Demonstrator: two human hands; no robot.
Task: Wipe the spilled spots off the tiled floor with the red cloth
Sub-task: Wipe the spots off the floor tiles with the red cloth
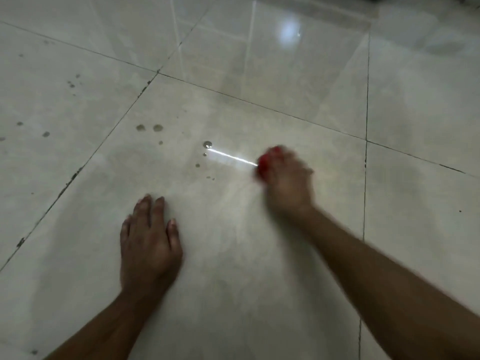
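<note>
**Red cloth on the floor, spots beside it**

The right hand (287,180) is blurred, its fingers curled round a bunched red cloth (265,163) that shows only at the hand's far left edge. The grip is closed about the cloth and pressed down toward the tiled floor (259,268); how the single fingers lie cannot be told through the blur. The right forearm runs from the lower right corner up to the hand.

The left hand (149,242) lies flat on the same tile, palm down, fingers straight and close together, the thumb a little apart. It holds nothing. It sits nearer the person than the cloth and to its left, well apart from it.

A thin bright streak of reflected light (232,157) runs on the floor from the cloth toward a shiny wet drop (207,145). Smaller drops (201,162) lie just below that one, between the two hands and further out. Two duller round spots (149,127) sit side by side further left on the same tile, near the dark grout line (109,137). More small spots (46,134) are scattered over the neighbouring tile on the left, some near its far edge.

The tiles are pale, glossy and large. A soft bright glare (288,32) shows on a far tile at the top of the view.
</note>
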